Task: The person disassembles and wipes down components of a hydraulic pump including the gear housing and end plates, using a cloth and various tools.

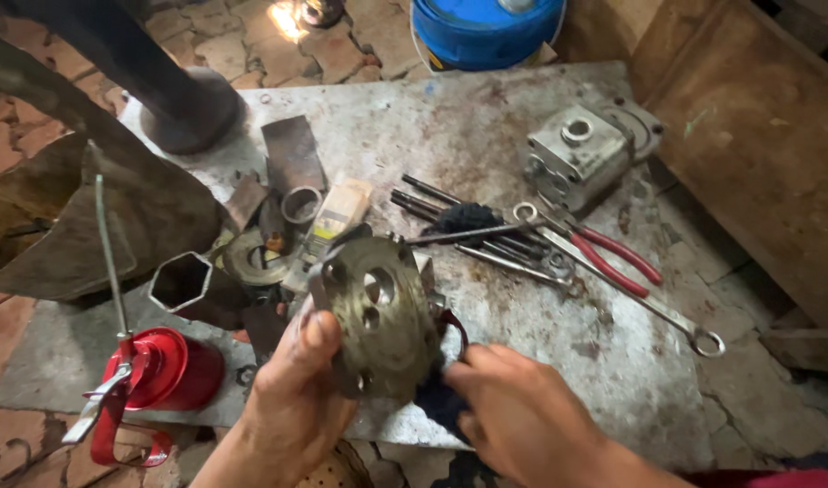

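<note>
Two hands hold one round metal plate [380, 318] above the near edge of the bench [486, 126]. The left hand [296, 398] is closed on the plate's left rim, thumb across its face. The right hand [522, 416] is closed on a dark rag [443, 402] pressed to the plate's lower right edge. The plate's face looks greasy, so cleaning appears unfinished. A red oil can [161, 370] stands at the near left corner; red-handled pliers [612, 258] and long bolts [495, 237] lie mid-bench; a grey housing [581, 154] sits toward the far right corner.
</note>
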